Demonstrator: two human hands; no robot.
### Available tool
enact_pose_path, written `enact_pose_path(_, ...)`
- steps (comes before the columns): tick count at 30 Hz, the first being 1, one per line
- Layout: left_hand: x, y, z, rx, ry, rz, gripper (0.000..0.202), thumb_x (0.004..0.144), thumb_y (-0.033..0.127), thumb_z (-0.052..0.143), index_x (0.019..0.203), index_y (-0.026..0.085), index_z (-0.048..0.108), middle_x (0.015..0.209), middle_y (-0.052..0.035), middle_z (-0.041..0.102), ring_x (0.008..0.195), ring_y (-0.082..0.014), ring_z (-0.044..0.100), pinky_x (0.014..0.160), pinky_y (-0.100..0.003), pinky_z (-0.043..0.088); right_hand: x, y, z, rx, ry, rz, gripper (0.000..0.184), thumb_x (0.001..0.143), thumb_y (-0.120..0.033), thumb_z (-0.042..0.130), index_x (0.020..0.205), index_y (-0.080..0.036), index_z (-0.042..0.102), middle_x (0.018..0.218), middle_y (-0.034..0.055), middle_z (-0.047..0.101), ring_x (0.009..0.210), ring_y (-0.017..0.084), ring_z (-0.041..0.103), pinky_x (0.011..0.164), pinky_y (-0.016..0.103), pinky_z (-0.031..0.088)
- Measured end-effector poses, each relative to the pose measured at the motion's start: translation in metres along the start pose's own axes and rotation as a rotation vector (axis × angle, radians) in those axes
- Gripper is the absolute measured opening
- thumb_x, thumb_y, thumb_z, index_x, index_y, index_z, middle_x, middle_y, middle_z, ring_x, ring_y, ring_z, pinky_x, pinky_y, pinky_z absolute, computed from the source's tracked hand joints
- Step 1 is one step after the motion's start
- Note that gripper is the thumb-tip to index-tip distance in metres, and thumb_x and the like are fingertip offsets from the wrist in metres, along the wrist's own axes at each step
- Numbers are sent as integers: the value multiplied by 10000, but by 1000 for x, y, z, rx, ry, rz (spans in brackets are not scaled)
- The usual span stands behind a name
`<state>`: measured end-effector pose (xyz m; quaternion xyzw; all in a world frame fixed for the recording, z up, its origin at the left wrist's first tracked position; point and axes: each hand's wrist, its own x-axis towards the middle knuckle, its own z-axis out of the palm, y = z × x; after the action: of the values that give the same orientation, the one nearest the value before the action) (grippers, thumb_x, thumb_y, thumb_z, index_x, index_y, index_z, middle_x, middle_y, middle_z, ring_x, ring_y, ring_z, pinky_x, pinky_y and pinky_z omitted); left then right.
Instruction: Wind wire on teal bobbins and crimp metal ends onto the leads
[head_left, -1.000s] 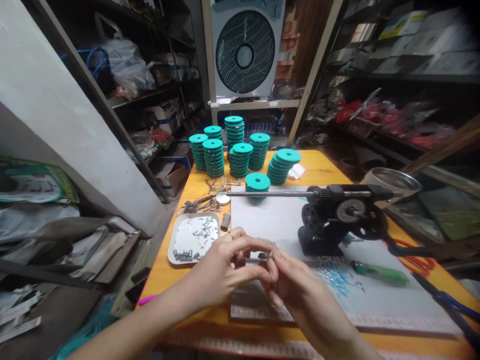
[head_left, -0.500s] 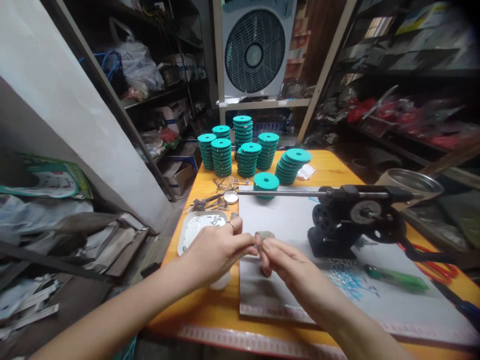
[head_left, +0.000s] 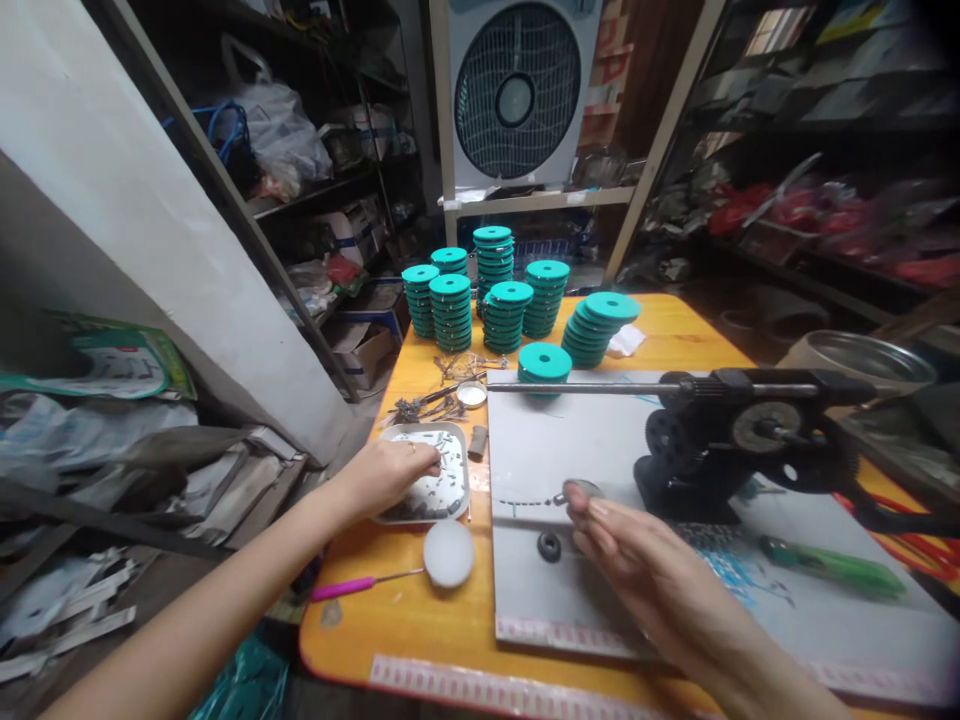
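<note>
My left hand (head_left: 397,472) reaches into a white tray (head_left: 460,500) of small loose metal pieces (head_left: 448,462). Its fingertips are pressed together among them; whatever they pinch is too small to make out. Over the grey board (head_left: 525,590), my right hand (head_left: 615,530) is closed, thumb against fingers, on a small flat greyish piece (head_left: 586,488), mostly covered by the fingertips. Just left of that hand runs a row of tiny dark pieces (head_left: 525,503). Below the row lies a small black ring (head_left: 549,546).
A black hand-cranked winder (head_left: 720,430) with a long metal rod (head_left: 585,387) stands at right. Several stacks of green spools (head_left: 450,315) fill the table's back. Nearby are a pink-handled tool (head_left: 345,588), a round white lid (head_left: 448,553), a brownish roll (head_left: 478,443) and a green cutter (head_left: 832,567).
My hands were together over the board's left edge and have parted. The left has moved left into the tray; the right has shifted right, uncovering the black ring and row of pieces.
</note>
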<state>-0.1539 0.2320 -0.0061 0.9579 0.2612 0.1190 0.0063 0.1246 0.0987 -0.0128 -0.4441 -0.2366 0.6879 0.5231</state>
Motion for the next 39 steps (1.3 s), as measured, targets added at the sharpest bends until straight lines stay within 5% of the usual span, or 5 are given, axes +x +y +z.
enact_pose_path(9,-9,-16,6,-52,-94,-167,110,946,179,450,884,184,541,786,-38,660,711,-176,628,623,-259,419,-45,-18,-62,-28,376,-61,417,581,-502,814,931,-282,759,1255,70,632,1271,316,474,951,357,520)
enact_pose_path(18,-8,-14,4,-64,-184,-318,206,863,358,624,771,186,561,772,-27,640,702,-180,608,605,-266,410,-48,-29,-45,-590,-3,-170,364,869,-542,554,693,-225,580,926,94,627,1254,309,434,1049,393,361)
enact_pose_path(23,-8,-9,0,-7,-230,-297,237,919,359,542,768,183,594,770,-35,644,731,-181,608,627,-263,398,-39,-35,-31,-782,-59,-217,378,937,-542,448,763,-223,554,870,52,575,1037,241,516,852,298,421)
enact_pose_path(28,-8,-5,1,76,-245,-209,328,964,351,435,734,180,593,735,-60,623,728,-201,578,665,-294,392,-28,-34,-14,-736,-137,-187,405,952,-538,426,871,-188,613,786,21,542,630,136,452,617,262,378)
enact_pose_path(39,-20,-5,-3,2,-233,-193,259,950,315,426,754,198,547,733,-38,623,692,-184,575,631,-274,383,-15,-25,6,-413,-259,42,353,869,-520,601,925,-171,586,720,-32,434,504,54,327,381,143,288)
